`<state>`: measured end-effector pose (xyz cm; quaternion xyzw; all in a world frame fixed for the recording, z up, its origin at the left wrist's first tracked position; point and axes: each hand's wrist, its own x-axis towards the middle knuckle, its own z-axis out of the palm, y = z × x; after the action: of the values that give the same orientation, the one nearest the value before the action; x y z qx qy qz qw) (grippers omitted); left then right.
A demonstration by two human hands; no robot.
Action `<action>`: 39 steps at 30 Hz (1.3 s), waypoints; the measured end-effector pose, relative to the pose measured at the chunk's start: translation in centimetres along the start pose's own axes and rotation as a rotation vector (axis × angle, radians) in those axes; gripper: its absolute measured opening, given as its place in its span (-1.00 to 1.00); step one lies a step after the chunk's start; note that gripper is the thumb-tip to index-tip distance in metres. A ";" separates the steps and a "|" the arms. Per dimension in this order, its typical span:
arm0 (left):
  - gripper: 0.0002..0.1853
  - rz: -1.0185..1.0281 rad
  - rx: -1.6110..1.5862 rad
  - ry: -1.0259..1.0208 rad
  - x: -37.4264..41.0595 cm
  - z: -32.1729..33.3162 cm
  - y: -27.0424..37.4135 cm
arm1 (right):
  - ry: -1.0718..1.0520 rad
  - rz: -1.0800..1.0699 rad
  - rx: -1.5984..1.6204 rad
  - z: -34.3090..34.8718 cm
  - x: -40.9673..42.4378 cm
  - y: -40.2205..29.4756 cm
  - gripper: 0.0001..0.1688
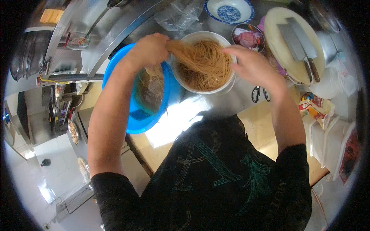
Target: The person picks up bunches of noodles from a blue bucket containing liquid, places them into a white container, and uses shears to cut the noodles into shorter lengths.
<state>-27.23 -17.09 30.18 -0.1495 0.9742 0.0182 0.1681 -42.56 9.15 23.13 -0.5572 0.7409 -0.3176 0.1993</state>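
Tan noodles [208,65] fill a round white bucket [199,91] on the metal counter. My left hand [151,49] grips a bunch of these noodles and holds it stretched toward the left, over the bucket's rim. At the opposite rim is my right hand [250,63], thumb and fingers apart and touching or nearly touching the noodles; whether it holds any strands is hard to tell. Below my left hand stands a blue plastic basin [144,124]. Inside it are cloudy water and loose pale strands [151,92]. My left forearm covers part of the basin.
Two cleavers [300,43] lie on a round cutting board [274,26] at the right. A metal bowl [248,37] of pink items, a blue-and-white bowl [229,13] and a clear plastic bag [179,16] sit behind the bucket. Scissors [260,93] lie near my right wrist.
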 end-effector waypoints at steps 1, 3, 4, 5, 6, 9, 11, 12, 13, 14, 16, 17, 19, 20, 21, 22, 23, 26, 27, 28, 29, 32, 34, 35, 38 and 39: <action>-0.70 -0.002 -0.057 -0.007 0.0 -1.0 0.2 | 0.008 0.177 0.115 -0.5 -1.7 1.9 -0.54; -0.67 -0.001 -0.181 -0.018 0.7 -2.3 0.7 | -0.010 0.461 0.089 0.6 -6.0 10.6 -0.55; -0.65 0.007 -0.243 -0.039 1.2 -2.5 0.9 | -0.042 0.577 -0.040 3.3 -8.8 15.8 -0.53; -0.64 0.004 -0.301 -0.059 1.5 -2.5 1.0 | -0.064 0.722 -0.126 6.6 -11.5 18.8 -0.48; -0.62 0.004 -0.320 -0.062 1.5 -2.4 1.1 | -0.085 0.859 -0.211 9.2 -13.3 20.2 -0.41; -0.59 0.022 -0.333 -0.032 1.1 -2.2 0.8 | 0.248 0.833 -0.351 13.7 -15.6 17.9 -0.31; -0.58 0.065 -0.296 0.040 0.7 -1.4 0.4 | 0.339 0.793 -0.339 14.8 -15.7 18.2 -0.27; -0.57 0.018 -0.323 0.005 0.4 -1.3 0.2 | 0.382 0.774 -0.335 15.2 -15.7 18.5 -0.26; -0.57 -0.031 -0.348 -0.030 0.2 -1.3 0.0 | 0.402 0.776 -0.373 15.9 -15.9 19.0 -0.19; -0.56 -0.074 -0.377 -0.060 0.2 -1.3 -0.1 | 0.351 0.823 -0.393 15.9 -16.1 19.1 -0.19; -0.57 -0.112 -0.330 -0.115 0.3 -1.5 0.2 | 0.246 0.913 -0.432 16.0 -16.5 19.1 -0.20; -0.57 -0.139 -0.306 -0.137 0.1 -1.7 0.2 | 0.241 0.901 -0.366 15.6 -16.7 18.9 -0.22; -0.59 -0.115 -0.213 -0.107 0.2 -1.4 0.0 | 0.230 0.873 -0.235 14.4 -17.6 18.3 -0.27; -0.60 -0.100 -0.171 -0.089 0.3 -1.2 -0.1 | 0.307 0.936 0.281 14.1 -18.2 18.7 -0.29; -0.62 -0.114 -0.264 -0.097 0.3 -1.2 0.0 | 0.373 0.958 0.802 13.6 -18.8 19.1 -0.31; -0.64 -0.128 -0.357 -0.105 0.3 -1.2 0.2 | 0.427 0.935 1.328 13.5 -19.4 19.2 -0.34; -0.65 -0.157 -0.449 -0.112 -0.3 -1.0 0.1 | 0.421 0.768 1.656 11.3 -18.4 15.5 -0.37; -0.67 -0.068 -0.794 -0.009 -1.2 -0.2 0.9 | 0.401 0.560 1.826 8.7 -17.8 6.9 -0.39; -0.66 -0.103 -0.875 -0.021 -1.4 0.0 0.7 | 0.193 0.422 1.799 8.8 -17.5 5.6 -0.35; -0.65 -0.138 -0.956 -0.033 -1.4 0.2 0.4 | -0.012 0.284 1.758 8.9 -17.2 4.4 -0.31; -0.63 -0.166 -1.033 -0.039 -1.2 0.1 0.4 | -0.133 0.276 1.698 8.8 -16.2 2.6 -0.24; -0.56 -0.178 -0.991 -0.041 -1.0 0.0 0.4 | -0.271 0.144 1.659 11.6 -12.2 -1.1 -0.08; -0.57 -0.197 -0.913 -0.006 -1.0 -0.1 1.3 | -0.292 0.243 1.895 13.3 -10.3 -2.6 -0.05; -0.57 -0.202 -0.879 0.006 -1.0 0.0 1.5 | -0.349 0.233 1.901 14.4 -9.1 -2.2 -0.08; -0.58 -0.198 -0.887 -0.100 -1.7 0.0 1.7 | -0.301 0.174 1.944 15.3 -6.3 -2.9 -0.24; -0.57 -0.171 -0.778 -0.116 -2.0 0.0 1.7 | -0.253 0.194 1.974 15.0 -5.4 -3.5 -0.28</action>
<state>-25.99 -14.88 30.85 -0.2813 0.8676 0.3798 0.1546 -28.79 9.98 14.44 -0.1088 0.1611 -0.7115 0.6753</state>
